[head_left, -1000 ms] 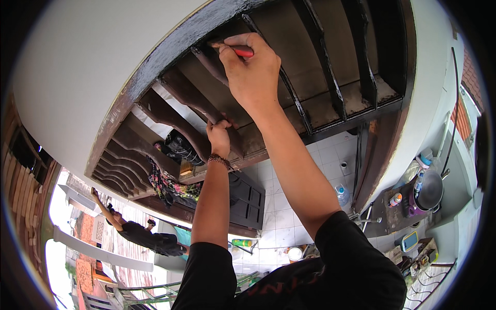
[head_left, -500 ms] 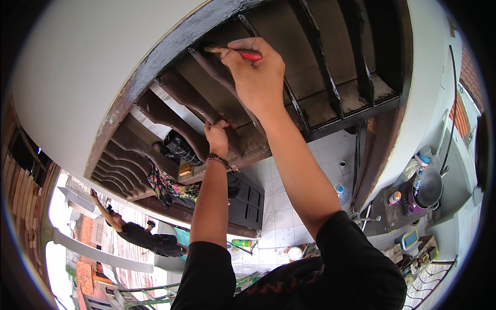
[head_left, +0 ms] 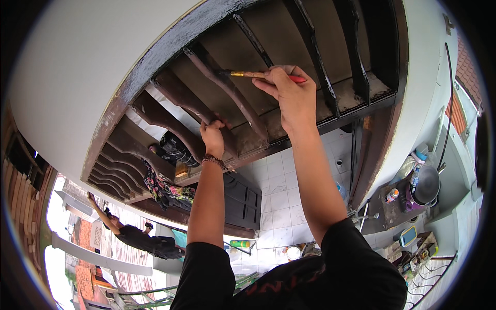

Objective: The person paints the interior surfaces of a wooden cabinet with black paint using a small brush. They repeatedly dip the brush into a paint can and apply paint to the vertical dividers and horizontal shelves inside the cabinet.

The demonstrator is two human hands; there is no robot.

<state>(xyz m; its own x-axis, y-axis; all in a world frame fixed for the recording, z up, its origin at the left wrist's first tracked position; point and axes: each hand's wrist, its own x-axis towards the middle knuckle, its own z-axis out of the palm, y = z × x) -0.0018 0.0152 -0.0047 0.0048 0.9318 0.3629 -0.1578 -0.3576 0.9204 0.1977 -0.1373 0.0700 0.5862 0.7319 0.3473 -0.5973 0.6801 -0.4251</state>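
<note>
Black slats (head_left: 314, 44) right of the centre slat (head_left: 240, 99) carry a glossy dark coat and are judged covered on their visible faces. The upper rail (head_left: 178, 39) above the centre slat shows a pale sheen, judged to be a fresh coat; farther left it turns dull brown. The centre slat itself is mostly brown, darker along its upper right side, and is judged only begun. Every slat left of it is brown and appears outstanding. The dusty ledge (head_left: 349, 101) to its lower right is patchy. Faces turned away cannot be assessed.

The brush (head_left: 247, 74) lies at the right side of the centre slat, above its midpoint. Its long axis runs nearly level, crossing the slat's slanting line, with bristles pointing left toward the slat and the red handle end pointing right. Bristle contact cannot be confirmed.

The right hand (head_left: 298, 103), right of the centre slat, pinches the brush handle. The left hand (head_left: 213, 140), to its lower left, is closed around the lower part of the gripped slat (head_left: 183, 96), the neighbouring brown one.
</note>
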